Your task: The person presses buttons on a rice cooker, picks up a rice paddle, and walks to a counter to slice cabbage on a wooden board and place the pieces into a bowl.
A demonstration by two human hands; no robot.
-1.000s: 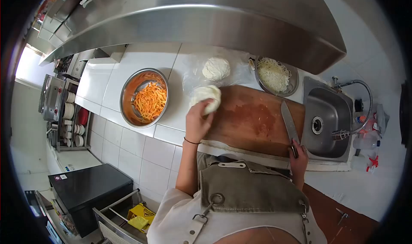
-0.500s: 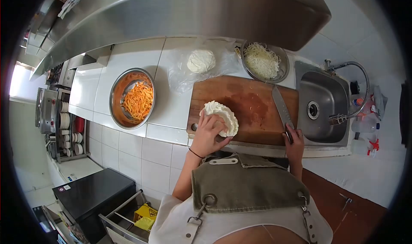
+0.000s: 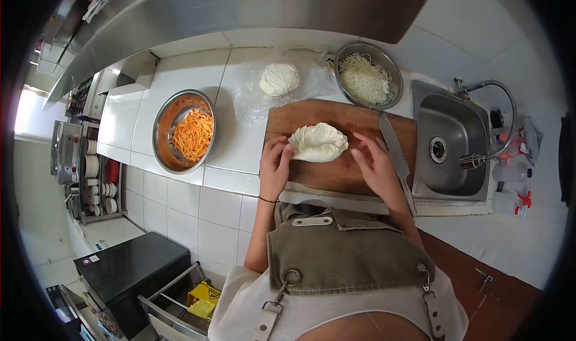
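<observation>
A pale, hollow piece of cabbage (image 3: 319,143) rests on the wooden cutting board (image 3: 366,182). My left hand (image 3: 275,163) has its fingers and thumb closed on the cabbage's left edge. Just right of the cabbage, my right hand (image 3: 376,163) is raised with fingers apart, holding nothing. The knife (image 3: 393,150) lies along the board's right side, its blade pointing away from me and its handle end partly behind my right forearm.
A whole cabbage (image 3: 279,79) sits on a clear plastic bag (image 3: 246,95). Shredded cabbage fills a metal bowl (image 3: 396,89) behind the board. Orange strips are in another metal bowl (image 3: 159,138) at left. The sink (image 3: 450,182) is at right, below a metal hood (image 3: 252,14).
My right hand has let go of the knife and moved left toward the cabbage. The cabbage piece has turned and shifted slightly right and away from me.
</observation>
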